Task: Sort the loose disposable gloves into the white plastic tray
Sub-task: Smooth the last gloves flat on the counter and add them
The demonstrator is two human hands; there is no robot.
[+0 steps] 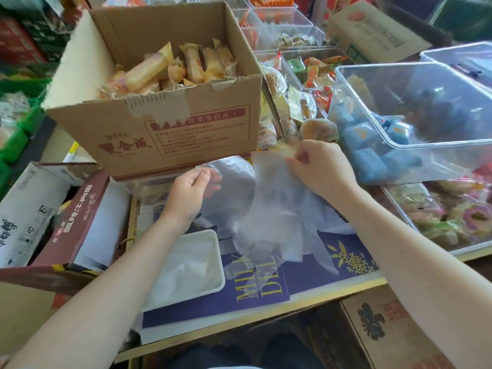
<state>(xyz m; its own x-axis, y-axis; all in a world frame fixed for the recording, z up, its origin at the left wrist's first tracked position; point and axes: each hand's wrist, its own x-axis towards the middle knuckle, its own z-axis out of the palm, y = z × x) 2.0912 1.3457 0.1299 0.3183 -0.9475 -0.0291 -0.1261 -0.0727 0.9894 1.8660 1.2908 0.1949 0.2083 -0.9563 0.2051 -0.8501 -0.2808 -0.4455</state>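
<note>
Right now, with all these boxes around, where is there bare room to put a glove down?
The white tray has open floor at its right end, near the rim. The navy printed sheet shows bare between the hanging gloves and the right forearm. Behind the left hand and right hand it is crowded: the cardboard box, clear bins and loose snacks.

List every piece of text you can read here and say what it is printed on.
"MIL" above "DEL", gold letters cut off by gloves: dark blue box lid.
Large brown Chinese brand characters and a red-framed print panel: cardboard box, too blurred to read.
Chinese print on the maroon box and white carton: unreadable.
</note>
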